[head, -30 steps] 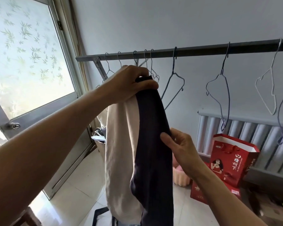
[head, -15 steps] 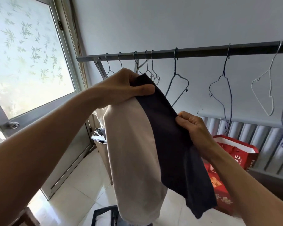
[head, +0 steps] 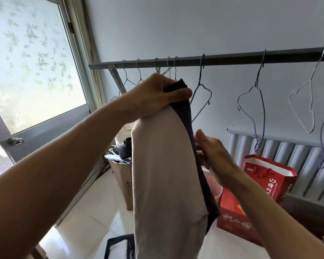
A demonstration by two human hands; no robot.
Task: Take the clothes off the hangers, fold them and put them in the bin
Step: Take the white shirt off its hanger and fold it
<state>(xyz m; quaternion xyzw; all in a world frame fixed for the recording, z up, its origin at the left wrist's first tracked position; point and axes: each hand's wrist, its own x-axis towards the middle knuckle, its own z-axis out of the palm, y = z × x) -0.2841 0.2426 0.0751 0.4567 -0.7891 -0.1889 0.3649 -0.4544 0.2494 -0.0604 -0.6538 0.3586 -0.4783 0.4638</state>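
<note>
Below the rail (head: 213, 59) | left hand (head: 153, 96) grips garment (head: 166, 174) top | right hand (head: 215, 156) at its dark edge, grip unclear

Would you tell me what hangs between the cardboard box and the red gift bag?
In the head view, the beige-and-dark garment, gripped by the left hand.

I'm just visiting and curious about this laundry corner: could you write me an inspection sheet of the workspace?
Surface: white tiled floor.
Job's things: beige cloth garment and dark navy garment held up together; bare wire hangers on grey metal rail; dark plastic bin below.
Clutter: brown cardboard box of odds; red paper gift bags.
Grips: left hand grips the garments at their top; right hand at the navy edge, hold blurred.
Cables: nothing seen.
Surroundings: frosted leaf-patterned window; grey ribbed radiator.
</note>
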